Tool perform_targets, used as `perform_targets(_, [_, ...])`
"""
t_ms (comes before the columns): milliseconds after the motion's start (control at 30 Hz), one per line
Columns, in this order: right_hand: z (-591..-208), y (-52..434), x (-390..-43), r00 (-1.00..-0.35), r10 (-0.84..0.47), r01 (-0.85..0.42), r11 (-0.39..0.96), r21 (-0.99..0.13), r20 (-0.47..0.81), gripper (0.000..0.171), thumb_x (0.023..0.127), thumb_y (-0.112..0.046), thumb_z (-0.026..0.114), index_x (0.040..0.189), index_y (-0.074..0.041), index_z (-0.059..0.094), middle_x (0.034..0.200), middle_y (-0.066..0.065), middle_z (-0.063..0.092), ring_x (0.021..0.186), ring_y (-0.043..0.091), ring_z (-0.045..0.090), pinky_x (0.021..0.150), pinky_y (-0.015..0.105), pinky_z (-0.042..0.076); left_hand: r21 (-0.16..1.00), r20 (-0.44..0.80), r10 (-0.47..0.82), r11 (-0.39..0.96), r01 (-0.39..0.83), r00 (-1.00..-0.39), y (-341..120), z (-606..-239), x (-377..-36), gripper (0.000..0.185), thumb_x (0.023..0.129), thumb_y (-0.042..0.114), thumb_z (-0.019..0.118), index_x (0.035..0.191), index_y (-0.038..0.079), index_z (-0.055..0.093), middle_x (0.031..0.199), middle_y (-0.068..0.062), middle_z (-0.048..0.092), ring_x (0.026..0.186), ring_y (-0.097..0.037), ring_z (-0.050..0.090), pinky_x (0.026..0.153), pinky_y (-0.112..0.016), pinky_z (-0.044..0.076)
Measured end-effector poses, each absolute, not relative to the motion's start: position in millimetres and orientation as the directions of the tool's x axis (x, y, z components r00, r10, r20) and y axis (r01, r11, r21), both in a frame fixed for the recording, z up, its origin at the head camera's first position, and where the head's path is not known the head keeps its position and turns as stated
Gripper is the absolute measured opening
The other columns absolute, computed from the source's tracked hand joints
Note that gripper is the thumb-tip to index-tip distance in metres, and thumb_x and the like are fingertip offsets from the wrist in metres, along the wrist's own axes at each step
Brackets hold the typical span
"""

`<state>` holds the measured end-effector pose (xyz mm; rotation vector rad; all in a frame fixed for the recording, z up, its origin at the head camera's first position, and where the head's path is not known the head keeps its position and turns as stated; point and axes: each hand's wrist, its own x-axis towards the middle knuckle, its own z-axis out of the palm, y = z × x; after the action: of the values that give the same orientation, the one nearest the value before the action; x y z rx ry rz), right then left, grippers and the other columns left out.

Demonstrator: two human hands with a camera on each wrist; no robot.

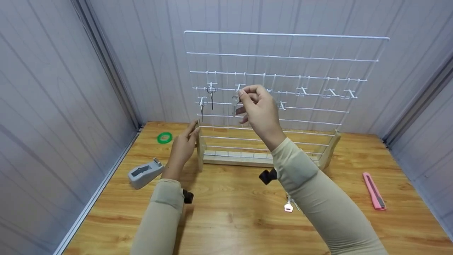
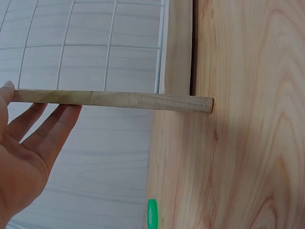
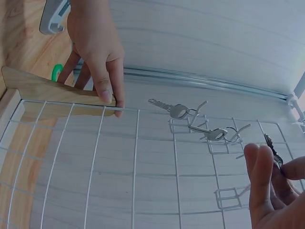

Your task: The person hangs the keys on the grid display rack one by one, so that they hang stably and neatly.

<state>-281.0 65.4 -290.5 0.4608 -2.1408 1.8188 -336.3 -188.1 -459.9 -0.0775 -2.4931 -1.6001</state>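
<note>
Right hand pinches a key at the wire rack

You hold it between thumb and fingers near a hook, likely for fine aim; contact is unclear. Your left hand clasps the wooden upright, thumb opposite fingers, likely bracing the wire rack.

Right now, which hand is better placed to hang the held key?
Probably the right hand: it pinches the key close to a hook. The left hand grips the wooden side, lower than the hooks, and holds no key.
</note>
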Motion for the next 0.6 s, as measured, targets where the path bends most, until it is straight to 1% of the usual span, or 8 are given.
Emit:
perform_targets(100, [-293,62,-286,-0.913,-0.029,-0.407,0.151,-0.901,0.408,0.018,0.111,-0.021,0.06,0.119,-0.005,0.062,0.108,0.012,0.08,0.08,0.025,0.078,0.057,0.029,0.067,0.893,0.18,-0.053,0.429,0.14,-0.982,-188,-459,-337,0.05,0.114,0.042,0.051,0.163,0.033,0.047,0.162,-0.012,0.055,0.142,-0.038,0.061,0.101,-0.046,0.067])
perform_targets(200, [-296,59,-291,-0.918,-0.011,-0.392,0.159,-0.906,0.395,0.017,0.112,-0.021,0.059,0.12,-0.005,0.061,0.107,0.011,0.079,0.08,0.02,0.078,0.059,0.028,0.067,0.893,0.181,-0.052,0.426,0.142,-0.982,-188,-460,-337,0.05,0.114,0.041,0.051,0.163,0.033,0.047,0.162,-0.013,0.055,0.142,-0.039,0.061,0.101,-0.046,0.067])
perform_targets(367, [-299,55,-297,-0.919,0.003,-0.39,0.163,-0.906,0.395,0.016,0.112,-0.02,0.058,0.12,-0.006,0.06,0.102,0.011,0.078,0.082,0.025,0.078,0.059,0.026,0.066,0.889,0.19,-0.058,0.434,0.147,-0.98,-188,-461,-337,0.05,0.114,0.041,0.051,0.163,0.032,0.047,0.161,-0.014,0.056,0.141,-0.038,0.062,0.101,-0.047,0.067])
perform_targets(433, [-300,55,-300,-0.915,0.008,-0.396,0.158,-0.904,0.402,0.016,0.112,-0.018,0.058,0.12,-0.004,0.06,0.102,0.012,0.078,0.081,0.027,0.077,0.058,0.025,0.065,0.882,0.193,-0.059,0.447,0.147,-0.979,-189,-461,-337,0.05,0.114,0.041,0.052,0.163,0.032,0.047,0.161,-0.014,0.056,0.141,-0.038,0.062,0.102,-0.048,0.066])
perform_targets(600, [-305,55,-305,-0.91,0.022,-0.405,0.162,-0.9,0.413,0.016,0.111,-0.012,0.059,0.124,-0.003,0.058,0.106,0.015,0.078,0.079,0.025,0.077,0.06,0.028,0.066,0.873,0.195,-0.059,0.466,0.146,-0.979,-189,-460,-337,0.05,0.114,0.042,0.052,0.163,0.031,0.047,0.161,-0.013,0.056,0.142,-0.038,0.061,0.104,-0.049,0.065])
